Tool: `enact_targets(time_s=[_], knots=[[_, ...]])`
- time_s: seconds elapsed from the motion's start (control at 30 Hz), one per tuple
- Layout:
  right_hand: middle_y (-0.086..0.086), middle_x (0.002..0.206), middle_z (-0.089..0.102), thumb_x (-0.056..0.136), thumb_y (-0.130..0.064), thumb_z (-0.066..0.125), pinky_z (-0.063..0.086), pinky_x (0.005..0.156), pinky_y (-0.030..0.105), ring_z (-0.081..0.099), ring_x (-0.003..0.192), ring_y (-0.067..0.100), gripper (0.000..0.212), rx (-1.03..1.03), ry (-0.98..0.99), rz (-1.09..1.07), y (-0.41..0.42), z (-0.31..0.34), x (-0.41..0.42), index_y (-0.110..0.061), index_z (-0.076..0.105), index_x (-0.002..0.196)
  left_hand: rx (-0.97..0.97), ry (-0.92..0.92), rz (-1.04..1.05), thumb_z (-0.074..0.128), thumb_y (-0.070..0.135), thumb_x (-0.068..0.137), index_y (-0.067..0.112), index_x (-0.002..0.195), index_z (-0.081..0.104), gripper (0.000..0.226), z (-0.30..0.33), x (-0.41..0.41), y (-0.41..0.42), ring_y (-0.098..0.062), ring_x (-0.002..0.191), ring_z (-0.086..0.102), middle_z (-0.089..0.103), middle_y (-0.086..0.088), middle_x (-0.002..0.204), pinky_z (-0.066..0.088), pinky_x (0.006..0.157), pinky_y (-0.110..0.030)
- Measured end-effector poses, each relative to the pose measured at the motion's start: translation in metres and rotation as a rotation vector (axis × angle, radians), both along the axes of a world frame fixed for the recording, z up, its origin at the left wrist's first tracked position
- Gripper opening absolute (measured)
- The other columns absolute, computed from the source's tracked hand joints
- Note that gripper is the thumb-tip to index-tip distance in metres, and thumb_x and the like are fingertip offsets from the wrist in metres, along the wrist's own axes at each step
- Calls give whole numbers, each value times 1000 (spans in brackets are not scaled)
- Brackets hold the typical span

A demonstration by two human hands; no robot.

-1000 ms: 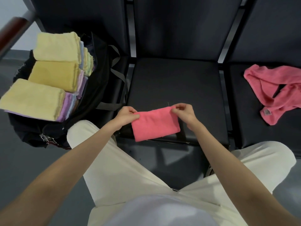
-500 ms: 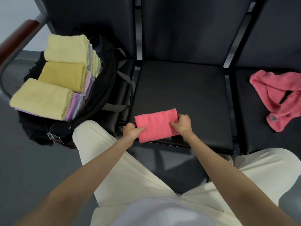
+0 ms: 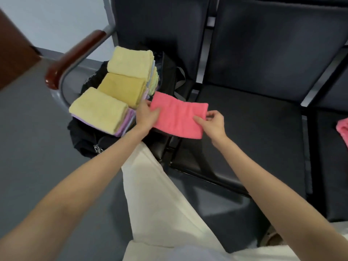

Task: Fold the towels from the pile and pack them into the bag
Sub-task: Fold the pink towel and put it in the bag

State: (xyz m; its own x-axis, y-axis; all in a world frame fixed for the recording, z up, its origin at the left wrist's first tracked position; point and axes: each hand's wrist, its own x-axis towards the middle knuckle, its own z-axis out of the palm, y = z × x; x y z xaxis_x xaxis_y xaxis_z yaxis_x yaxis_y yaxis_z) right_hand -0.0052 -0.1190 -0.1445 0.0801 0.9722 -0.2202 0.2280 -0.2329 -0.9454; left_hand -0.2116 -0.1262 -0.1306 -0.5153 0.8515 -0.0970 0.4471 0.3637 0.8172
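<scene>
Fingers [image 3: 200, 120] of the right hand [image 3: 214, 125] are pinching the right end of a folded pink towel [image 3: 178, 117], thumb on top, other fingers curling under the cloth. Left hand [image 3: 146, 115] is gripping the towel's left end, thumb lying flat across the top, remaining fingers hidden beneath.

Pink towel is being held flat in the air, just right of the open black bag [image 3: 167, 76] and over the gap between the two seats.

Bag is sitting on the left seat, mouth open, packed close to full. Three stacks of folded towels are showing inside:
- near stack, pale yellow towel [image 3: 98, 110] on top, purple layers [image 3: 125, 123] beneath;
- middle stack, mustard towel [image 3: 122, 89] on top;
- far stack, pale yellow towel [image 3: 130, 62] on top, pale blue and green edges at its right side.

Wooden armrest [image 3: 75, 57] on a grey metal tube is standing just left of the bag.

Middle seat [image 3: 248, 129] is lying bare under the right hand. Part of a loose pink towel [image 3: 342, 130] is showing at the right edge, on the next seat.
</scene>
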Motion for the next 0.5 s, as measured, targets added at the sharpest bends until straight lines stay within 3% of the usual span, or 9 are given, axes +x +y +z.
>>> enact_targets(time_s=[0.07, 0.17, 0.33, 0.5], knots=[[5, 96, 59, 77, -16, 78, 52, 68, 20, 60, 83, 13, 41, 38, 118, 29, 16, 25, -37, -8, 48, 103, 72, 50, 35, 65, 23, 89, 2, 123, 53, 41, 27, -36, 16, -25, 109, 57, 60, -11, 120, 38, 77, -23], [11, 108, 62, 79, -16, 76, 56, 82, 32, 65, 94, 19, 43, 59, 201, 105, 40, 49, -93, -10, 45, 109, 111, 143, 71, 65, 24, 88, 4, 119, 55, 38, 59, -91, 44, -24, 108, 56, 60, -10, 120, 40, 80, -27], [10, 109, 61, 80, -15, 75, 54, 82, 32, 63, 95, 19, 42, 138, 126, 184, 69, 57, -175, -16, 40, 103, 69, 227, 81, 63, 18, 86, 3, 117, 54, 36, 73, -170, 78, -26, 109, 57, 60, -13, 119, 43, 81, -31], [0, 93, 52, 81, -10, 73, 51, 83, 33, 56, 87, 16, 43, 127, 67, 231, 80, 48, -223, -8, 42, 109, -3, 285, 61, 63, 16, 88, -2, 118, 51, 37, 55, -217, 93, -32, 114, 54, 57, -19, 121, 44, 90, -39]])
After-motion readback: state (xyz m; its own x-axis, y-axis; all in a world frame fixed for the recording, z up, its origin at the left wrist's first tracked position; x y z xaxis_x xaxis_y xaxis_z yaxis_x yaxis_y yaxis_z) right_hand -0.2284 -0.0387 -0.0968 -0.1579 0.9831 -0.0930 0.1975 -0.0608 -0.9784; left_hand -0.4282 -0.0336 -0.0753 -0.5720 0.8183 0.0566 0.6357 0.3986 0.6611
